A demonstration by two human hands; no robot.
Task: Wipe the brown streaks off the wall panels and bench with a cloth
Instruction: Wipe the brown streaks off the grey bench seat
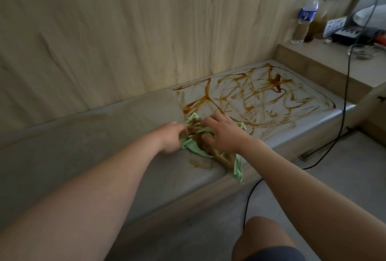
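Note:
A light green cloth (195,148), heavily stained brown, lies bunched on the grey bench (83,146) near its front edge. My left hand (172,137) grips the cloth's left side with curled fingers. My right hand (223,133) holds the cloth from above, fingers bent into its folds. Brown streaks (257,95) cover the right part of the bench top, just beyond my hands. A small brown smear (198,163) sits on the bench in front of the cloth. The beige wall panels (125,41) behind the bench show no brown marks here.
A raised shelf (325,56) at the right carries a water bottle (306,18), a brown bottle (313,29), a glass ashtray (362,51) and a power strip (353,33). A black cable (344,102) hangs down to the floor. My knee (265,237) is below.

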